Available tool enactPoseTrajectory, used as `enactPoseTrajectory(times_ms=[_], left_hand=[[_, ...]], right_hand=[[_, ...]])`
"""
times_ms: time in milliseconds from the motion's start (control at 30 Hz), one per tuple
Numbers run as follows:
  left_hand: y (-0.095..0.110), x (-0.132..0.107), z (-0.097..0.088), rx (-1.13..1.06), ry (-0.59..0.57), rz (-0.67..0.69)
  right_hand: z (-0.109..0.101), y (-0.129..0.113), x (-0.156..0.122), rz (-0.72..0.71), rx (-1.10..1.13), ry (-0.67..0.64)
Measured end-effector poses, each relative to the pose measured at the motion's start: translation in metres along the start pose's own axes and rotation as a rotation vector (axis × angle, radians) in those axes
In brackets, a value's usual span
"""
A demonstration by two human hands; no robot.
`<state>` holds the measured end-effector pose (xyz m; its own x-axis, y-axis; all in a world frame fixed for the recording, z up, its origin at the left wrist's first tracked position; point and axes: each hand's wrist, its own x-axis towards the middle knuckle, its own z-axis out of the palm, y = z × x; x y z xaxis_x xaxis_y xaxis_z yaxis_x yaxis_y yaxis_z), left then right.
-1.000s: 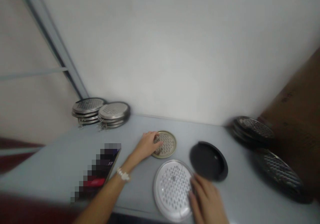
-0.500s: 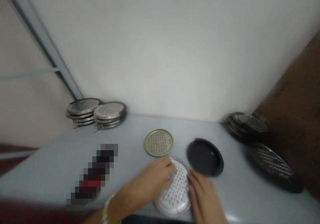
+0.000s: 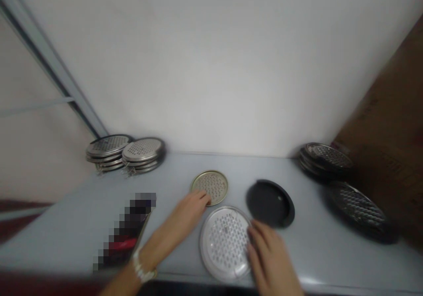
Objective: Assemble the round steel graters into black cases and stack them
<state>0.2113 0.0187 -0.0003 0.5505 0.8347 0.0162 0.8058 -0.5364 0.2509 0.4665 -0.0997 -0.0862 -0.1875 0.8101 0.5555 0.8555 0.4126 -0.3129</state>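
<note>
A large silver perforated disc (image 3: 223, 243) lies flat near the table's front edge. My right hand (image 3: 272, 260) rests on its right rim with fingers stretched out flat. My left hand (image 3: 190, 210) reaches forward, fingers extended, its tips touching the near edge of a smaller gold-rimmed perforated disc (image 3: 211, 185). A black round lid (image 3: 269, 203) lies just right of both discs, untouched.
Two stacks of silver perforated discs (image 3: 127, 152) stand at the back left by the wall. Dark grater discs (image 3: 325, 157) are stacked at the back right, with another (image 3: 358, 207) leaning in front. A pixelated phone-like object (image 3: 127, 232) lies left. The grey table (image 3: 66, 225) meets a white wall.
My left hand left the large silver disc and moved up to the small gold-rimmed disc's near edge. My right hand stayed on the large disc's right rim.
</note>
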Motion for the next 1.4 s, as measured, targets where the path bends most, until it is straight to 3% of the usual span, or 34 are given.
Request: enactPoseTrajectory(times_ms=[233,400,533,700,967,1100,1200,1333,1400], left_hand=[[0.000,-0.004,-0.004,0.051,-0.025,-0.041],[-0.002,-0.006,-0.003,0.046,-0.003,-0.037],[-0.002,-0.014,-0.002,0.020,0.009,-0.050],[0.001,-0.024,-0.004,-0.040,-0.009,-0.046],[-0.006,-0.030,-0.006,-0.067,-0.015,-0.084],[0.006,-0.025,-0.014,-0.037,0.012,-0.096],[0.027,-0.010,-0.014,-0.056,0.015,-0.005],[0.048,0.023,0.001,-0.031,0.022,0.200],[0.053,0.038,0.010,-0.008,0.036,0.238]], right_hand=[[-0.023,-0.013,0.011,0.027,0.211,-0.089],[-0.041,-0.026,0.026,0.057,0.287,-0.382],[-0.038,-0.031,0.032,0.031,0.201,-0.556],[-0.035,-0.034,0.044,0.031,0.130,-0.624],[-0.050,-0.038,0.078,0.089,0.305,-0.752],[-0.044,-0.035,0.084,0.141,0.373,-0.742],[-0.038,-0.035,0.081,0.151,0.456,-0.713],[-0.036,-0.032,0.072,0.175,0.623,-0.601],[-0.038,-0.027,0.070,0.228,0.695,-0.515]])
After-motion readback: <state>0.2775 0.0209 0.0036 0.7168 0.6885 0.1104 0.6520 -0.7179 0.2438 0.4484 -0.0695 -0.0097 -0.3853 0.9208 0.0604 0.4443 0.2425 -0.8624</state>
